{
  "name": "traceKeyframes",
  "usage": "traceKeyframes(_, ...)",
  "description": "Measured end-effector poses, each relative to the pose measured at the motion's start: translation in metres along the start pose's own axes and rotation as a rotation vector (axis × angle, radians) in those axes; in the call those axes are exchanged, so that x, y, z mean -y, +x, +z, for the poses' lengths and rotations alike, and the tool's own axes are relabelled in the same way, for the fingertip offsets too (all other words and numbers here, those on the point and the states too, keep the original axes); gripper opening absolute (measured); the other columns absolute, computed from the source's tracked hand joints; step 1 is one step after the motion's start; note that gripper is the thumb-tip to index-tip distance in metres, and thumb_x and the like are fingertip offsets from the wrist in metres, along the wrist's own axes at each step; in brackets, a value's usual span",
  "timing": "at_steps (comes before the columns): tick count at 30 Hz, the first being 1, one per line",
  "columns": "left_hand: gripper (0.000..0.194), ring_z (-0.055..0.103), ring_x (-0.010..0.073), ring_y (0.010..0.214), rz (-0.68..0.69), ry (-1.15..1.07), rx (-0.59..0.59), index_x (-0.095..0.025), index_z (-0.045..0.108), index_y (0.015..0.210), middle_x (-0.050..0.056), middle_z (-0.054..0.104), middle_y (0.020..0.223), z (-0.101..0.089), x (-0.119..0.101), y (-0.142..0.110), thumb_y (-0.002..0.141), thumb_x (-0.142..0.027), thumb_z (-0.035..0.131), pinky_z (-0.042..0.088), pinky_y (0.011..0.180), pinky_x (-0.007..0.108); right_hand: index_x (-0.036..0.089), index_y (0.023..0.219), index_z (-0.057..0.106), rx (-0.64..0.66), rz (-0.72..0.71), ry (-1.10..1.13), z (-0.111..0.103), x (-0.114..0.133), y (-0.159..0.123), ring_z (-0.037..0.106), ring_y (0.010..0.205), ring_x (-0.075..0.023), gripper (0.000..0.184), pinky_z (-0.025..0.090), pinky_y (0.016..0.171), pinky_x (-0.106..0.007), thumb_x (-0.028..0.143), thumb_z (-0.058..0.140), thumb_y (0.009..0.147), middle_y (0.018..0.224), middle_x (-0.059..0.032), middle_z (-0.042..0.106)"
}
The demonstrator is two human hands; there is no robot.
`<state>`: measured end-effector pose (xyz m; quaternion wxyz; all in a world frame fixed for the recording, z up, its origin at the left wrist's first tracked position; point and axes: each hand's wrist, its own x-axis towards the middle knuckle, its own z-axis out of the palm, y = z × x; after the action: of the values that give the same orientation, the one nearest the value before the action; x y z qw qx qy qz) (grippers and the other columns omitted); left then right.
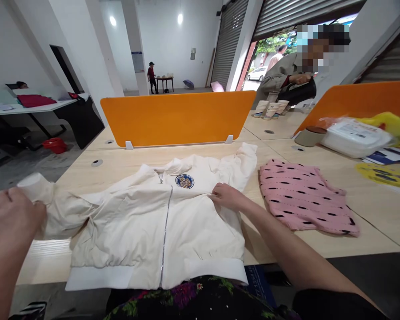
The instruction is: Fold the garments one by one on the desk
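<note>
A cream zip-up jacket (130, 222) lies front side up on the light wood table, its bottom hem at the near edge. The zip is done up most of the way, and a round blue badge (185, 181) sits on the chest. At the far left, my left hand (16, 213) is closed on the end of one sleeve, holding it stretched outward. My right hand (225, 195) pinches the jacket's fabric at the chest, just below and right of the badge. The other sleeve (245, 162) points away toward the back right.
A pink garment with black dashes (303, 195) lies folded to the right. An orange divider (176, 118) stands behind the jacket. Paper cups (270, 109), a white plastic container (355, 135) and a yellow bag (391, 122) are farther right. A person (283, 73) holds a dark jug across the table.
</note>
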<state>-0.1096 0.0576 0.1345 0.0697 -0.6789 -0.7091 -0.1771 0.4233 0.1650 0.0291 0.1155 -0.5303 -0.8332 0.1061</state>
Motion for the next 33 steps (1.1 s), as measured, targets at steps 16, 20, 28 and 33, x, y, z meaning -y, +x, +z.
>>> traceKeyframes(16, 0.019, 0.062, 0.0200, 0.073, 0.117, 0.029, 0.407, -0.024, 0.058, 0.069, 0.003, 0.065, 0.075, 0.095, -0.059, 0.081, 0.076, -0.037, 0.045, 0.042, 0.060, 0.026, 0.022, 0.087, 0.065, -0.117, 0.079, 0.269, 0.003, 0.024, 0.131, 0.063, 0.076, -0.0193, 0.017, 0.046, 0.065, -0.025, 0.022, 0.060, 0.071, 0.078, -0.0011, 0.069)
traceKeyframes(20, 0.023, 0.059, 0.0180, 0.074, 0.011, 0.059, 0.114, -0.023, 0.062, 0.083, 0.002, 0.064, 0.089, 0.048, -0.070, 0.090, 0.080, -0.036, 0.044, 0.042, 0.063, 0.028, 0.019, 0.082, 0.061, -0.339, 0.237, 0.404, -0.025, 0.006, 0.119, 0.057, 0.056, -0.0159, 0.017, 0.043, 0.052, -0.023, 0.019, 0.046, 0.073, 0.060, 0.0018, 0.059)
traceKeyframes(28, 0.040, 0.053, 0.0316, 0.118, -0.131, -0.124, -0.266, -0.009, 0.048, 0.122, 0.018, 0.055, 0.126, 0.023, -0.123, 0.194, 0.087, -0.027, 0.046, 0.046, 0.091, 0.045, 0.016, 0.101, 0.060, -0.840, 0.265, 0.343, -0.098, -0.001, 0.193, 0.057, 0.100, -0.0245, 0.030, 0.047, 0.089, -0.037, 0.023, 0.051, 0.073, 0.102, -0.0078, 0.063)
traceKeyframes(33, 0.047, 0.039, 0.0325, 0.133, 0.018, -0.139, -0.054, -0.008, 0.051, 0.122, 0.020, 0.045, 0.141, 0.080, -0.109, 0.155, 0.081, -0.030, 0.057, 0.036, 0.106, 0.046, 0.015, 0.131, 0.050, -0.487, 0.177, 0.210, -0.055, -0.007, 0.174, 0.047, 0.123, -0.0277, 0.060, 0.039, 0.103, -0.040, 0.018, 0.061, 0.072, 0.135, -0.0144, 0.049)
